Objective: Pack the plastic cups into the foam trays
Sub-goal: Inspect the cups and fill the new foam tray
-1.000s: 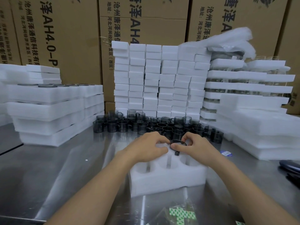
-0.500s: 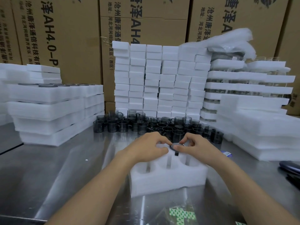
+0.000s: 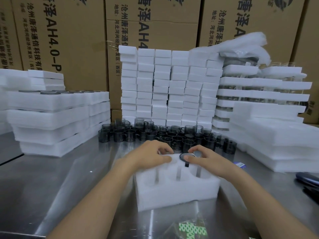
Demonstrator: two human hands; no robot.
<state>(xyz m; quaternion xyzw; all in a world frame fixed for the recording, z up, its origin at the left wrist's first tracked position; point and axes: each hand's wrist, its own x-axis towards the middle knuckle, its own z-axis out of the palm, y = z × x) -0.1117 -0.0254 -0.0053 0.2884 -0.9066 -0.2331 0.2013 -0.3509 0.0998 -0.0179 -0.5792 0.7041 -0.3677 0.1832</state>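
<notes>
A white foam tray (image 3: pixel 176 194) with round pockets lies on the steel table in front of me. A smoky grey plastic cup (image 3: pixel 185 156) sits sunk in a back-row pocket, only its rim and handle showing. My right hand (image 3: pixel 205 159) curls over that cup, thumb and fingers on its rim. My left hand (image 3: pixel 151 156) rests with bent fingers on the tray's back left part; whether a cup lies under it is hidden. Three front pockets stand empty. Several loose grey cups (image 3: pixel 165 135) crowd the table just behind the tray.
Stacks of foam trays (image 3: pixel 57 116) rise at the left, foam blocks (image 3: pixel 169 88) at the back centre, more trays (image 3: pixel 276 128) at the right. Cardboard boxes (image 3: pixel 151 19) form the back wall. A dark object (image 3: pixel 309 178) lies at the right edge, a green-patterned bag (image 3: pixel 191 229) near me.
The cup has gone down into the back pocket, now sunk to its rim. Both hands have lowered with it onto the tray.
</notes>
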